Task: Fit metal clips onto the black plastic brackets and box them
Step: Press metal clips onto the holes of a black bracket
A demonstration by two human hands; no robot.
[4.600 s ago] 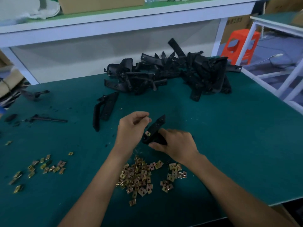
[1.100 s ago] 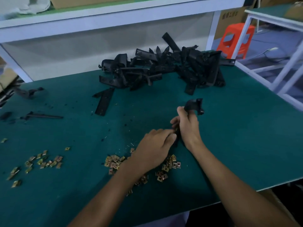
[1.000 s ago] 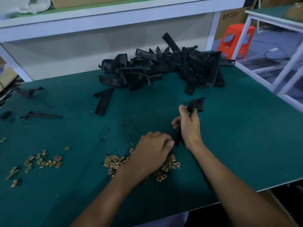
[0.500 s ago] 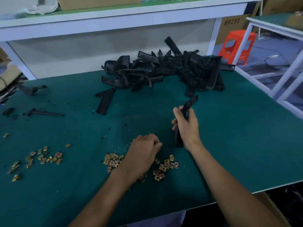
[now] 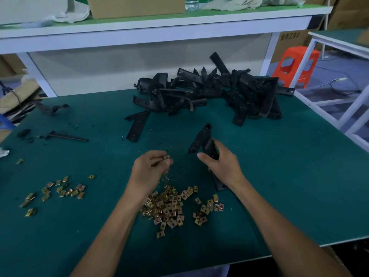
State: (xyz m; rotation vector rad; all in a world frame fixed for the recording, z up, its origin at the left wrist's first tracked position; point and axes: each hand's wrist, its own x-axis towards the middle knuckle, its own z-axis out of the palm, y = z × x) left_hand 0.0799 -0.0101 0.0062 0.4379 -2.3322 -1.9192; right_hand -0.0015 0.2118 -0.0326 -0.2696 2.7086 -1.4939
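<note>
**Clip in L hand, bracket in R: the gap betw. them decides the next move**

Left hand [image 5: 149, 168] is raised over the middle of the green counter [image 5: 299, 176]. Its fingers [image 5: 157, 156] are curled, tips pinching one small brass-coloured metal clip [image 5: 167, 157].

Right hand [image 5: 223, 164] is wrapped round a long black plastic bracket [image 5: 201, 139], thumb on the near face and the other fingers behind it.

Bracket's long axis runs from the near-right, where its lower end pokes out under the wrist, up and away toward the far edge, leaning a bit left. A shorter flap w/ a hole angles down-left from it.

Clip sits just left of that flap end, near but not touching. So the L hand is the closer one, and prob. the move is a short push rightward onto the bracket edge. Can't tell which way the clip's open mouth faces; too small.

Stock:
- main heap of brass clips [image 5: 169, 204] by the near edge, betw. the forearms
- thinner scatter of clips [image 5: 60, 191] toward the near-left
- big tangle of black brackets [image 5: 209, 92] along the far edge
- one loose black bracket [image 5: 137, 126] lying flat in front of the tangle

Containers: only a brown cardboard box [image 5: 135, 7] on the white shelf above the counter. Its inside isn't visible, so can't say what's in it. No box shows on the counter itself, so boxing looks a way off.
</note>
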